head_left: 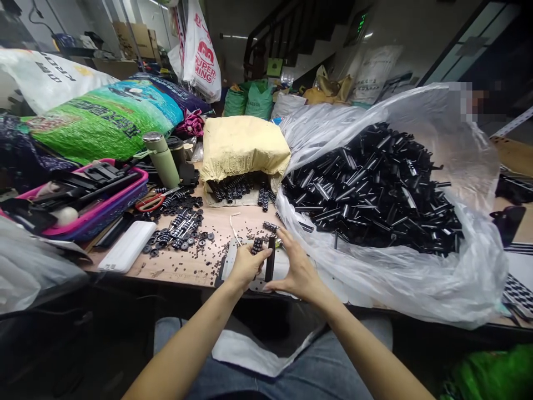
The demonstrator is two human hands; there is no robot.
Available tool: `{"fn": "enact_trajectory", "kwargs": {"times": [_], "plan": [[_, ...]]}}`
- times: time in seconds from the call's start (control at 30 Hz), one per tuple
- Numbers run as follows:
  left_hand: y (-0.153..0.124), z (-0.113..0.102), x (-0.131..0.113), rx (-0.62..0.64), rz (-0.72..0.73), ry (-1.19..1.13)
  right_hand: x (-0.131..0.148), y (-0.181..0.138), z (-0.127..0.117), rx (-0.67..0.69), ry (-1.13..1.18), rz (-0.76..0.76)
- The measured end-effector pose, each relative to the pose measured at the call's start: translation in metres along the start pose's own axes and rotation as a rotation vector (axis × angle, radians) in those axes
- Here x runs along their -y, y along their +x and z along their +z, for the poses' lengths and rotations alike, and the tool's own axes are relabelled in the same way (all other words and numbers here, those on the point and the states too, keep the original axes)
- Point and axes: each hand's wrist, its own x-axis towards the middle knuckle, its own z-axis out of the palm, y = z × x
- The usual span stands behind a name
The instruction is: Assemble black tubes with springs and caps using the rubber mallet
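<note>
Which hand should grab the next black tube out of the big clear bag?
Right, probably. The right hand lies beside the clear bag, whose black tubes are heaped on that side; the left hand is farther off and grips a ribbed part.

Wooden table (216, 222) carries a pink basket (104, 208) at left, washers (183, 233) and a yellow sack (244, 147) at centre, a clear bag (416, 278) at right.

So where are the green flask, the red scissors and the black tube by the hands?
green flask (164, 162): head view, middle of its body.
red scissors (150, 202): head view, on the red handles.
black tube (270, 262): head view, middle of its shaft.
</note>
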Motion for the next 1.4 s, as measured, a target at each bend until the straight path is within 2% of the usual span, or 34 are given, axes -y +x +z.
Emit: {"fn": "enact_trajectory", "kwargs": {"times": [0.1, 0.23, 0.4, 0.6, 0.77, 1.07, 1.13, 1.17, 1.3, 1.4], "plan": [[-0.006, -0.001, 0.001, 0.040, 0.032, -0.035, 0.002, -0.003, -0.004, 0.035, -0.170, -0.126], [-0.012, 0.000, -0.002, 0.122, 0.024, -0.194, 0.008, -0.009, -0.004, 0.044, -0.087, -0.147], [-0.016, 0.009, -0.002, 0.074, -0.015, -0.266, 0.011, -0.015, 0.005, 0.068, -0.071, -0.207], [-0.015, 0.015, 0.000, 0.012, -0.047, -0.204, 0.007, -0.017, 0.012, 0.023, -0.115, -0.150], [-0.012, 0.013, 0.000, 0.068, -0.126, -0.199, 0.004, -0.018, 0.011, 0.098, -0.077, -0.084], [-0.009, 0.004, 0.011, 0.077, -0.209, -0.127, -0.002, -0.022, 0.026, 0.105, -0.060, -0.018], [-0.010, 0.001, 0.015, 0.091, -0.135, -0.035, -0.003, -0.023, 0.032, 0.066, -0.103, -0.034], [-0.012, -0.001, 0.018, 0.084, -0.050, 0.056, -0.004, -0.024, 0.035, 0.035, -0.129, -0.045], [-0.022, -0.004, 0.029, -0.010, 0.406, 0.639, -0.010, -0.026, 0.049, -0.100, -0.244, -0.051], [-0.025, -0.014, 0.034, -0.015, 0.491, 0.921, -0.012, -0.025, 0.050, -0.028, -0.285, -0.018]]}}
